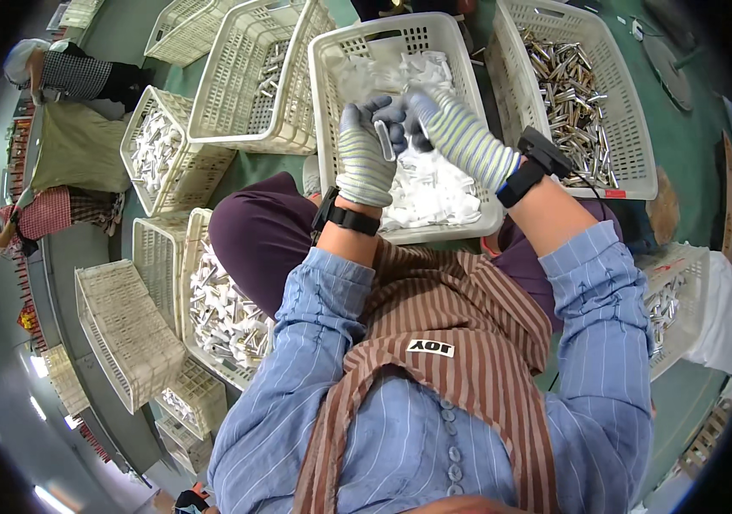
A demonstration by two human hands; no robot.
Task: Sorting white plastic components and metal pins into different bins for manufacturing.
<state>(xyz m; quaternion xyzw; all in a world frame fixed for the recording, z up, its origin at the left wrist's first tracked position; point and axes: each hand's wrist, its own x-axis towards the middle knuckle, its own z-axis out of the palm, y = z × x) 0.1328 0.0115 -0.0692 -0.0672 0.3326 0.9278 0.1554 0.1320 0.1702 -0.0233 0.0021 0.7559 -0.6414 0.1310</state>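
Both my hands wear striped gloves with grey-coated fingers and meet above a white basket. My left hand is closed on a short, shiny metal tube, which stands out along its fingers. Close beside it on the right, my right hand has its fingers curled in toward the left fingertips. Whatever it may hold is hidden behind those fingers. Under the hands, white thin wrappings or bags lie heaped in the basket, at its near and far ends.
To the right stands a crate of loose metal tubes. A mostly bare crate and a crate of white-wrapped pieces stand left. Another filled crate is by my left knee. Two people handle a green cloth far left.
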